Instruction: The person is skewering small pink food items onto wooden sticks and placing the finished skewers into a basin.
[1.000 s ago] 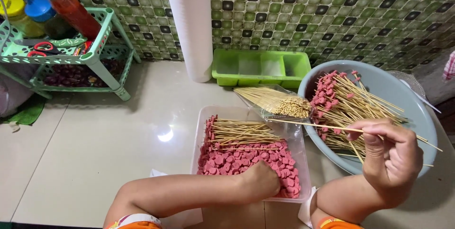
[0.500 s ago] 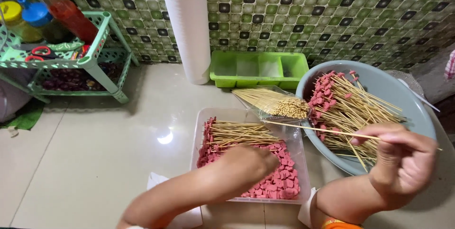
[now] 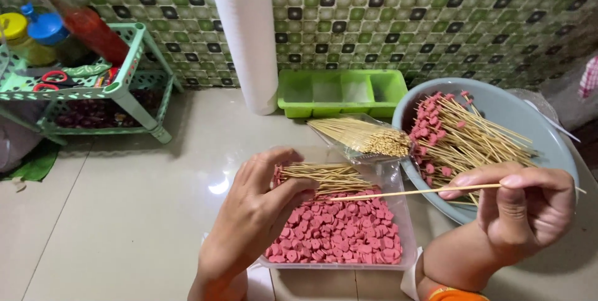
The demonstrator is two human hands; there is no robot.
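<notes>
1. Two hands at work over a clear plastic tray (image 3: 398, 257) of pink sausage slices (image 3: 339, 232). Right hand (image 3: 529, 214), at 3 o'clock of the tray, pinches a bare bamboo skewer (image 3: 414, 192) between thumb and forefinger; the other fingers curl under. The skewer runs level, its tip pointing toward 9 o'clock, ending just beside the left hand's fingertips.

2. Left hand (image 3: 261, 214), at 9 o'clock of the tray, has its fingers drawn together toward the thumb above the slices. Whether a slice sits in the pinch cannot be told; the fingers hide it.

3. Risk: the sharp tip is aimed at the left fingers. A push off centre, or a slice that splits, could drive the point into a fingertip.

4. Risk: the grip sits at the far end of the skewer, so the tip may wobble and miss a small slice.

5. Risk: loose skewers (image 3: 324, 173) lie across the tray's 12 o'clock edge, touching the slices. A brush of the left wrist could roll them off onto the tiled floor (image 3: 124, 214).

6. Risk: the bagged bundle of skewers (image 3: 364, 136) rests between the tray and the grey basin (image 3: 529, 114) of loaded skewers (image 3: 461, 136), at 1 o'clock. A reach by the right arm could snag it or the sticks jutting over the rim.

7. Paper roll (image 3: 246, 33), green divided box (image 3: 342, 92) and rack (image 3: 93, 83) stand well apart from the hands; little hazard there.
</notes>
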